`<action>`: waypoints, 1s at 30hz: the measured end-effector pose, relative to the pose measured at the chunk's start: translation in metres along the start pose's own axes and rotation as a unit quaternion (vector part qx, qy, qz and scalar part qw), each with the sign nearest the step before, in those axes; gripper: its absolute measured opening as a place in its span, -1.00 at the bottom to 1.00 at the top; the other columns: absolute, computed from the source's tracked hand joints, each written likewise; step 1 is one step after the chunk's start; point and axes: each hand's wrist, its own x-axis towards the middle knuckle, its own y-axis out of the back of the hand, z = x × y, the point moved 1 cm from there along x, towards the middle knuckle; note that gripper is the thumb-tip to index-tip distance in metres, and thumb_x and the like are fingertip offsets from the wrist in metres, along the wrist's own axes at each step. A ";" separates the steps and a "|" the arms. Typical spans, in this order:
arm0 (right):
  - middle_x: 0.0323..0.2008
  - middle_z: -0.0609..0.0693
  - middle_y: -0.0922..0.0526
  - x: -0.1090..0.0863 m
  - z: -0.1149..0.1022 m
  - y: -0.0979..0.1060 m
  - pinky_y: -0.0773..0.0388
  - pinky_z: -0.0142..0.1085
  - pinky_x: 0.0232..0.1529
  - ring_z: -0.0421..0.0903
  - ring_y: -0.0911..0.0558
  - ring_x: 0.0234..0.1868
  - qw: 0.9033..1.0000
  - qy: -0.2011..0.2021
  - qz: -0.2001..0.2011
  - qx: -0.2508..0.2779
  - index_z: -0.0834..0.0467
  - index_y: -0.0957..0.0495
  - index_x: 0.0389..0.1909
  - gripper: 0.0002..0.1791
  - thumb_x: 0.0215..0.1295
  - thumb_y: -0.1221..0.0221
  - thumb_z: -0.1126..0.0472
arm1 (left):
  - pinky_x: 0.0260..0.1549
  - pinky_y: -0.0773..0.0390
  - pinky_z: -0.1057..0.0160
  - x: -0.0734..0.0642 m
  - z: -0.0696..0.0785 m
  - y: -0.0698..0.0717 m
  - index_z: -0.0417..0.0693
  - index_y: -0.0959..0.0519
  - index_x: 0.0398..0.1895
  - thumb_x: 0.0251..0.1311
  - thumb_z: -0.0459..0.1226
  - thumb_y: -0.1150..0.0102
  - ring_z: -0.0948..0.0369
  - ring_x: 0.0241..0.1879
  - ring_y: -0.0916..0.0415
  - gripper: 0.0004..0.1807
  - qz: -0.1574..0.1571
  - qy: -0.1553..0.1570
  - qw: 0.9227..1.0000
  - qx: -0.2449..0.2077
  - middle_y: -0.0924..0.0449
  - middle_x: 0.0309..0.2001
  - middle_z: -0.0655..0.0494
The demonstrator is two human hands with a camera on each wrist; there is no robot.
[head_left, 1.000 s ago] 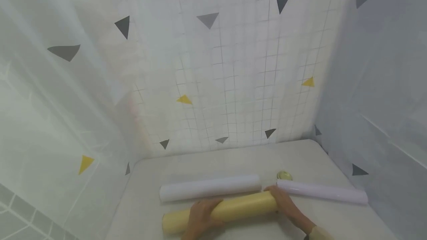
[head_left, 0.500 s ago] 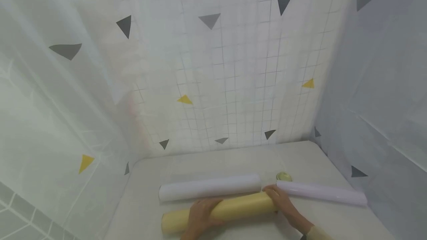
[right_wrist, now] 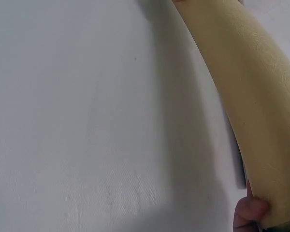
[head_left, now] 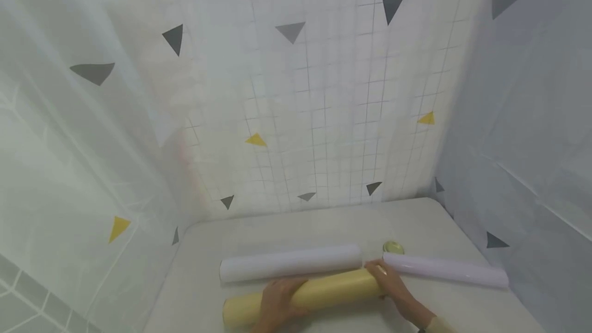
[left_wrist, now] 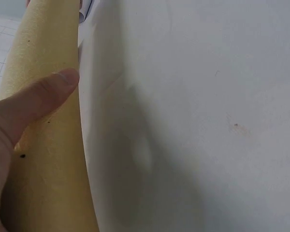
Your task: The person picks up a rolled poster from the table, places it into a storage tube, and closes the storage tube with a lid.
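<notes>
A yellow roll (head_left: 335,291), seemingly of paper or film, lies slightly slanted across the front of the white table in the head view. My left hand (head_left: 277,302) grips it left of its middle. In the left wrist view the thumb (left_wrist: 53,94) lies across the top of the roll. My right hand (head_left: 390,285) holds the roll's right end, fingers over the top. A fingertip (right_wrist: 251,210) of that hand shows at the end's edge in the right wrist view. The palms and the roll's underside are hidden.
Behind the yellow roll lies a white roll (head_left: 291,262). A pale lilac roll (head_left: 446,270) is to the right, with a small round greenish thing (head_left: 393,247), like a tape roll, behind its left end. Sheeted walls with printed triangles enclose the table (head_left: 300,225) at back and sides.
Both hands keep their grip on the yellow roll, which stays nearly in place. The whole head view has shifted down very slightly.
</notes>
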 end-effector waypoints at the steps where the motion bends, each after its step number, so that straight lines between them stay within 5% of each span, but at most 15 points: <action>1: -0.05 0.13 -0.60 0.000 0.000 0.000 -0.47 -0.26 -0.37 -0.06 -0.50 -0.26 1.000 -0.001 0.002 -0.001 0.16 -0.52 0.15 -0.45 0.44 -0.06 -0.21 | -0.21 -0.62 0.28 0.000 0.001 0.000 0.23 -0.70 0.06 -0.51 0.17 -0.67 0.30 -0.21 -0.73 -0.17 0.001 0.002 1.000 -0.005 -0.83 -0.11 0.34; 15: -0.09 0.17 -0.56 0.004 -0.004 -0.003 -0.45 -0.25 -0.33 -0.05 -0.50 -0.25 1.000 -0.010 -0.002 -0.010 0.18 -0.47 0.08 -0.51 0.48 0.00 -0.16 | -0.23 -0.58 0.35 0.000 0.002 -0.002 0.24 -0.70 0.05 -0.49 0.19 -0.64 0.32 -0.21 -0.72 -0.19 -0.009 0.005 1.000 -0.001 -0.82 -0.10 0.36; 23: -0.08 0.13 -0.61 0.008 0.004 -0.001 -0.45 -0.20 -0.36 -0.04 -0.50 -0.25 1.000 0.000 -0.014 -0.014 0.12 -0.55 0.05 -0.58 0.48 -0.02 -0.12 | -0.18 -0.60 0.32 0.000 0.004 -0.003 0.26 -0.69 0.07 -0.43 0.20 -0.63 0.31 -0.16 -0.73 -0.20 -0.049 0.022 0.998 -0.011 -0.81 -0.04 0.35; 30: -0.16 0.10 -0.60 0.009 0.004 -0.001 -0.45 -0.18 -0.36 -0.04 -0.50 -0.26 1.000 -0.004 -0.019 -0.020 0.13 -0.55 -0.01 -0.61 0.50 0.01 -0.09 | -0.20 -0.63 0.28 0.001 0.005 0.001 0.25 -0.71 0.06 -0.48 0.20 -0.65 0.30 -0.19 -0.75 -0.18 -0.044 0.014 0.999 -0.007 -0.82 -0.06 0.34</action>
